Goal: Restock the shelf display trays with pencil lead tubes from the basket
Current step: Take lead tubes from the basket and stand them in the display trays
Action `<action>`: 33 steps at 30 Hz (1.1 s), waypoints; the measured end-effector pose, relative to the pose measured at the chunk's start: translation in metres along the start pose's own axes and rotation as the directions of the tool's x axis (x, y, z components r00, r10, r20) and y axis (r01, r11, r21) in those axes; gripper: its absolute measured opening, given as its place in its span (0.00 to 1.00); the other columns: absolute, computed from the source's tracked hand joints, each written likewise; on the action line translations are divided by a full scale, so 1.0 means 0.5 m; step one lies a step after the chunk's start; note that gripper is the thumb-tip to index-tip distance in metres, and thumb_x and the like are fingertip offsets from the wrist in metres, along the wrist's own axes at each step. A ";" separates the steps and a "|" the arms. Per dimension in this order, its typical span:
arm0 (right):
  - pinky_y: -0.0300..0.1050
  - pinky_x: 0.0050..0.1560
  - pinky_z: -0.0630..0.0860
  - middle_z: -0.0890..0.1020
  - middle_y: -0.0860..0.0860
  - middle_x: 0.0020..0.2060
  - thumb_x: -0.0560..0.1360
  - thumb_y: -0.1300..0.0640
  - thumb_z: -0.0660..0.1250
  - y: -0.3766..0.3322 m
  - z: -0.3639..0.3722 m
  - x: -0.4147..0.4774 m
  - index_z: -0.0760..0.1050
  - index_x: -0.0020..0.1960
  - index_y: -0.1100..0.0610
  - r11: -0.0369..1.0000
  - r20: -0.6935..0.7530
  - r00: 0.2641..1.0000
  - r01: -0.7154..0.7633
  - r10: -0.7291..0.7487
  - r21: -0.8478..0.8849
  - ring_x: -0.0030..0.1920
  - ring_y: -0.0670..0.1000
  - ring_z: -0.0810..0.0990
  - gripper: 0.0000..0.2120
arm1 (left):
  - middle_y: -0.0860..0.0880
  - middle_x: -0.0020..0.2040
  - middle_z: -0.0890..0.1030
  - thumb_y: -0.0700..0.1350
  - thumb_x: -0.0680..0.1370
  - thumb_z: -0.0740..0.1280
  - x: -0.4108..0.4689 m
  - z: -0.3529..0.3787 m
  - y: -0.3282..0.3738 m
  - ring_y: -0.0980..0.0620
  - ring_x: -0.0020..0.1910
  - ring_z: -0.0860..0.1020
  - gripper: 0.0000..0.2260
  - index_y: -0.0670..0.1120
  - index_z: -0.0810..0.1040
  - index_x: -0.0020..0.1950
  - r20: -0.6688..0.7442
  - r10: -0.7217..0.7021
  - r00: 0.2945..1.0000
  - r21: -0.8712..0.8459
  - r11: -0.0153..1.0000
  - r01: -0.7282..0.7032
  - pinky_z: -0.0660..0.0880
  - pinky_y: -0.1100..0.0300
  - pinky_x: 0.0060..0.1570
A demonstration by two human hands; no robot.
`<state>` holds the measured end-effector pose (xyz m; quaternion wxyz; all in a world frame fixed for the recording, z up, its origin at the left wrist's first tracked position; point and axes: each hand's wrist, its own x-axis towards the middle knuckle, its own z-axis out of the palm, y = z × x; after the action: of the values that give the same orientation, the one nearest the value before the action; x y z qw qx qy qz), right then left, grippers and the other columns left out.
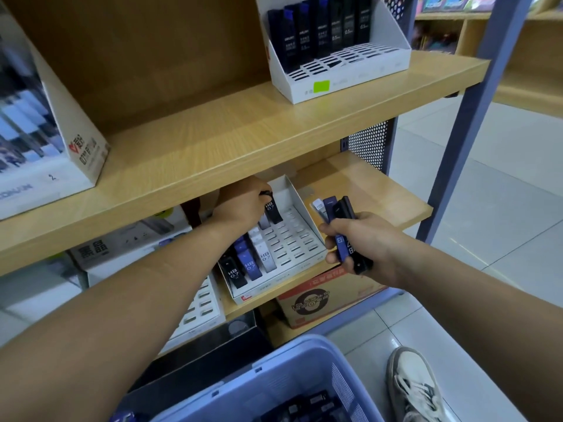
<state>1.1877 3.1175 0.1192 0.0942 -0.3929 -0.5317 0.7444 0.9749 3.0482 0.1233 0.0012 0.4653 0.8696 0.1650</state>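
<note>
On the lower shelf stands a white display tray [300, 251] with rows of slots. Several lead tubes marked HB 0.7 [249, 266] fill its left columns. My left hand [240, 205] reaches under the upper shelf and pinches the top of a black lead tube [272, 212], which stands upright over a slot at the tray's back. My right hand [362, 243] hovers to the right of the tray and grips a bundle of lead tubes [341, 220], blue, black and white. A blue basket [274, 382] near the bottom edge holds more dark tubes.
The upper shelf [243, 138] carries another white tray of dark tubes [329, 47] and a large box [61, 141] at the left. A cardboard box [323, 296] sits below the lower shelf. A blue metal post [475, 117] rises on the right. A white shoe [414, 385] rests on the tiled floor.
</note>
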 end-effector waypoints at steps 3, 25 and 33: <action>0.36 0.19 0.66 0.80 0.56 0.39 0.79 0.61 0.63 -0.001 -0.001 -0.004 0.70 0.60 0.60 1.000 0.015 1.000 -0.009 0.009 0.017 0.29 0.50 0.81 0.10 | 0.50 0.45 0.77 0.41 0.80 0.62 0.012 0.015 -0.002 0.50 0.45 0.75 0.09 0.53 0.79 0.51 -0.010 0.002 1.000 -0.025 1.000 -0.002 0.67 0.64 0.48; 0.33 0.18 0.64 0.83 0.58 0.39 0.79 0.57 0.65 -0.019 0.011 -0.014 0.77 0.54 0.62 0.985 0.140 0.989 -0.070 0.048 0.160 0.29 0.48 0.77 0.09 | 0.56 0.45 0.83 0.46 0.72 0.73 -0.166 -0.058 0.079 0.61 0.46 0.79 0.07 0.53 0.84 0.49 0.152 -0.063 0.986 -0.684 0.713 0.151 0.75 0.64 0.52; 0.32 0.19 0.65 0.82 0.59 0.38 0.79 0.62 0.65 -0.030 -0.002 -0.025 0.74 0.52 0.61 0.957 0.103 0.995 -0.025 -0.005 0.288 0.29 0.47 0.76 0.04 | 0.52 0.31 0.81 0.50 0.80 0.63 -0.225 -0.034 0.085 0.52 0.28 0.68 0.09 0.55 0.81 0.43 -0.013 -0.225 0.974 -0.723 0.675 0.147 0.67 0.61 0.28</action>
<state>1.1925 3.1175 0.1380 0.1194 -0.3389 -0.4196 0.8336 1.0704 2.9739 0.1343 0.1555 0.3280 0.7777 0.5132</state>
